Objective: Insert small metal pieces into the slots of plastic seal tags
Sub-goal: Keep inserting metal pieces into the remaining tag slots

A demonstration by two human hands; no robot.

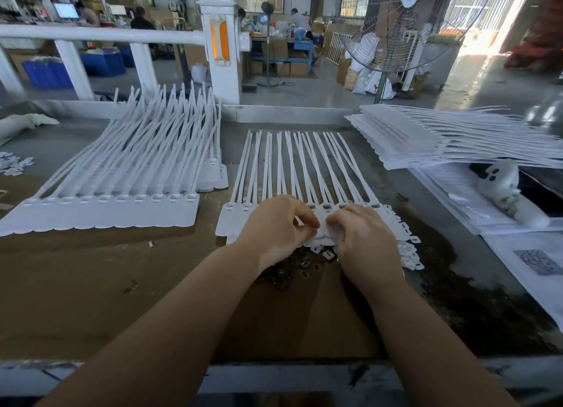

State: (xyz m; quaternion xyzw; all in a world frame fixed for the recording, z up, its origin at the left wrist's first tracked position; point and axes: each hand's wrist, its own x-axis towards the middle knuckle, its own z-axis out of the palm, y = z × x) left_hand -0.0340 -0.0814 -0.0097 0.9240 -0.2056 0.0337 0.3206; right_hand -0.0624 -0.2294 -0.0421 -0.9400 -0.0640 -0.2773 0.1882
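A joined strip of white plastic seal tags (292,169) lies flat before me, long tails pointing away and slotted heads toward me. My left hand (274,227) and my right hand (362,236) sit side by side on the heads near the strip's middle, fingers curled and pinching the white plastic there. Whether either holds a metal piece is hidden by the fingers. A heap of small dark metal pieces (292,269) lies on the cardboard just below my hands, with small white plastic caps (408,251) mixed in on the right.
A stack of tag strips (122,175) lies to the left, another flat stack (441,138) at the back right. Printed papers (524,254) and a white glove (505,190) lie on the right. A white railing and a standing fan (405,28) are beyond the table.
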